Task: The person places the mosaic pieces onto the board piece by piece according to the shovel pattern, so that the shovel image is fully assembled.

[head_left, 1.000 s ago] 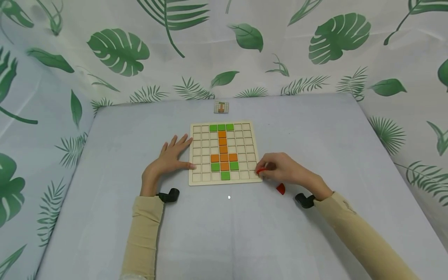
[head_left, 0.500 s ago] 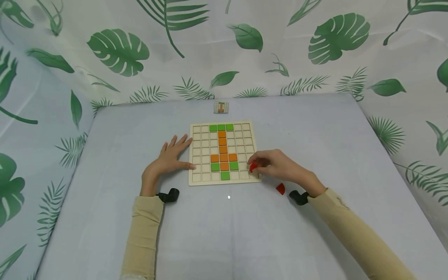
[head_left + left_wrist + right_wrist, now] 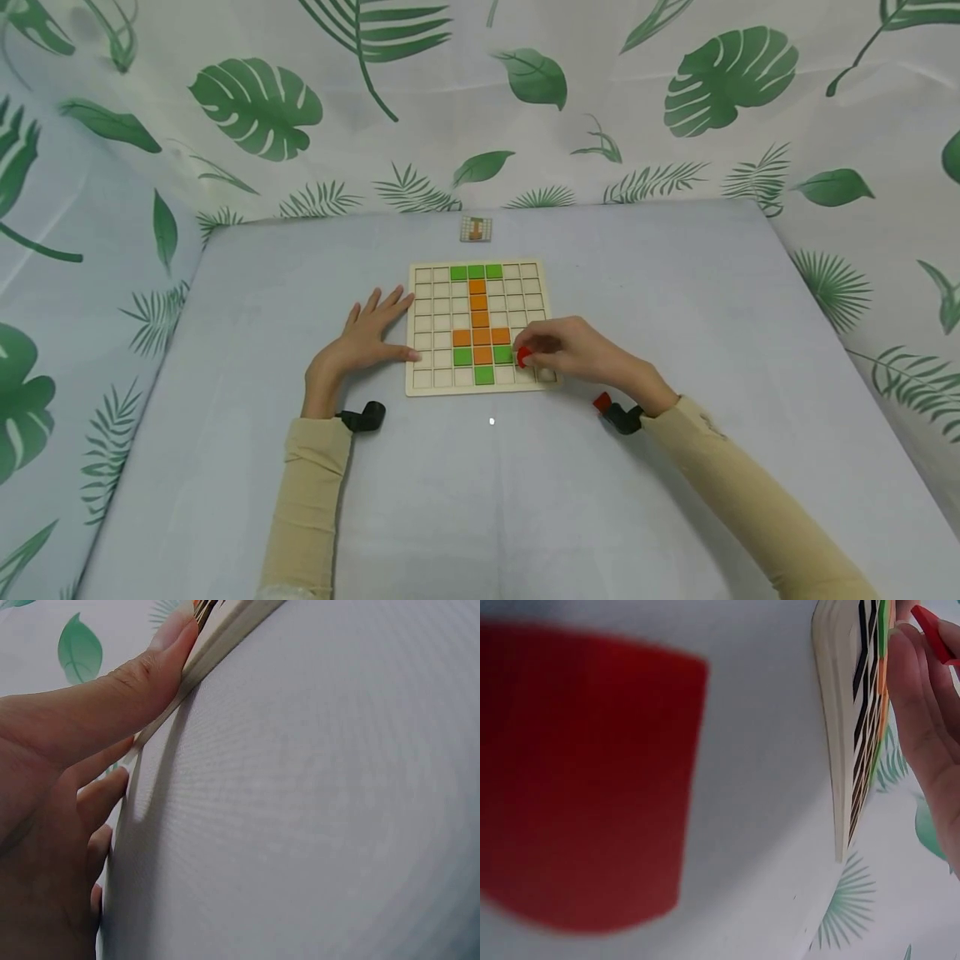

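Note:
A wooden grid board (image 3: 435,387) lies mid-table with green tiles (image 3: 484,376) and orange tiles (image 3: 479,319) set in its cells. My left hand (image 3: 362,340) rests at the board's left edge, fingers spread, thumb on the rim; the left wrist view shows the thumb (image 3: 127,694) along that edge. Over the lower right of the board, my right hand (image 3: 576,350) pinches a red tile (image 3: 524,357) beside a green one. That tile (image 3: 933,635) shows thin between the fingers in the right wrist view. A second red tile (image 3: 602,402) with a curved edge lies on the table beneath my right wrist.
Behind the board lies a small pattern card (image 3: 476,229). A white-grey cloth covers the table (image 3: 420,500). Leaf-printed cloth (image 3: 570,125) hangs at the back and sides. Black wrist cameras (image 3: 367,417) sit on both wrists.
My right hand has moved left across the board's lower right with the red tile, up to the green tile. The left hand stays put. My right wrist camera now partly covers the loose red tile.

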Tool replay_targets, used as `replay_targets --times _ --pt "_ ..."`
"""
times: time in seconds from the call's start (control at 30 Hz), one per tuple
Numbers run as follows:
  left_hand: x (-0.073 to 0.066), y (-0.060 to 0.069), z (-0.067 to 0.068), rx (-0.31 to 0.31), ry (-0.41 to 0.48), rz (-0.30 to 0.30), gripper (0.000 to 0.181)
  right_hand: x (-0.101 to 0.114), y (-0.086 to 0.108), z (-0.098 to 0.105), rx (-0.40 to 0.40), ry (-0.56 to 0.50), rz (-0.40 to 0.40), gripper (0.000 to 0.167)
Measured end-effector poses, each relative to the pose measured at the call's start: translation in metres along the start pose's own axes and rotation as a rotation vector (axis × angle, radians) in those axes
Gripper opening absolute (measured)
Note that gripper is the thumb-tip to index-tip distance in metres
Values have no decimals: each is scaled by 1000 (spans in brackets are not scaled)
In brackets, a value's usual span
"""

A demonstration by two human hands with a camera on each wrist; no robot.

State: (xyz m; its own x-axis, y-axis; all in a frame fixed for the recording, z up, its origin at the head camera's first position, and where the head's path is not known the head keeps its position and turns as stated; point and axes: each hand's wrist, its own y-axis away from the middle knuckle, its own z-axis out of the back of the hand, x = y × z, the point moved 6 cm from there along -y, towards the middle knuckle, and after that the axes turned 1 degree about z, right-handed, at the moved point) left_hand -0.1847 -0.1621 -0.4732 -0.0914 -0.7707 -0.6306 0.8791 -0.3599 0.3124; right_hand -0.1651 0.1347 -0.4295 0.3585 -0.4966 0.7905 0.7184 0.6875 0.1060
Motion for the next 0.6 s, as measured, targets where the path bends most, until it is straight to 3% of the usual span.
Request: replay_targets --times 0.6 --pt "1 -1 0 2 -12 5 103 14 -23 -14 7 4 45 21"
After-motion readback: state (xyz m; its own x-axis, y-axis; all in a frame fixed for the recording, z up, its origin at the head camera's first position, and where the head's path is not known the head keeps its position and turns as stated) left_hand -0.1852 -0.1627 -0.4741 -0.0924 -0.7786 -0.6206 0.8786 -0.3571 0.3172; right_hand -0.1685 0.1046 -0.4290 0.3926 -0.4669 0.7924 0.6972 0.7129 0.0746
